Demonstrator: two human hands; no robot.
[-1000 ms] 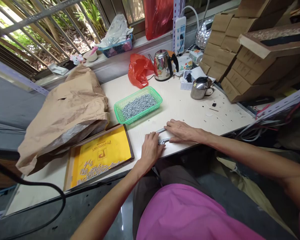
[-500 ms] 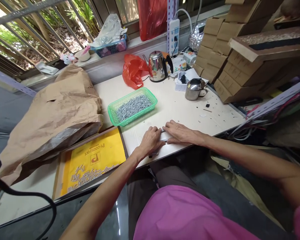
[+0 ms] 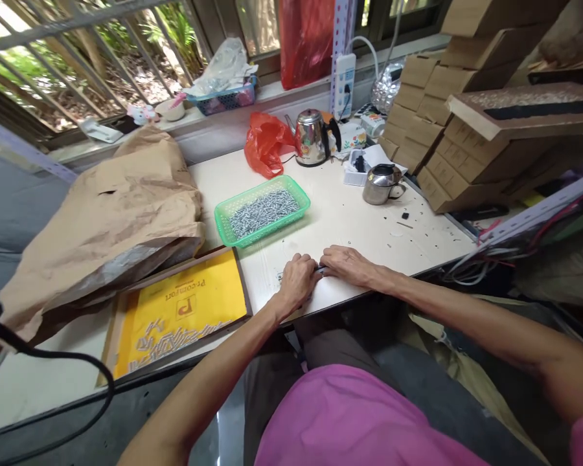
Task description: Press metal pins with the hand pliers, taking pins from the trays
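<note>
A pale tabletop (image 3: 330, 226) is stretching across the middle of the frame, its near edge slanting up from the lower left toward the right. Close to that edge, at the center, the left hand (image 3: 298, 279) and the right hand (image 3: 347, 265) are both grasping a slim grey metal piece (image 3: 320, 268), one from each side; the fingers are hiding most of it. In the lower left, a shallow tray (image 3: 109, 346) is holding a yellow lining (image 3: 214, 275) and a loose spread of metal rods (image 3: 175, 343). A green basket (image 3: 267, 232), above and left of the hands, is containing a heap of silvery pins (image 3: 265, 212). Crumpled brown paper (image 3: 111, 200) is covering the surface at the left. Toward the top center, a red plastic bag (image 3: 267, 144) is lying beside a shiny kettle (image 3: 311, 138); to their right, a steel pot (image 3: 379, 189) is standing near a dark scrap (image 3: 405, 215). Cardboard boxes (image 3: 418, 136) are rising in a stack at the upper right. A windowsill (image 3: 269, 88) is carrying a blue basket (image 3: 223, 100), while greenery (image 3: 179, 26) is showing through window bars (image 3: 97, 26) in the upper left. A white power strip (image 3: 344, 84) is standing against a perforated post (image 3: 341, 32) at the top.
</note>
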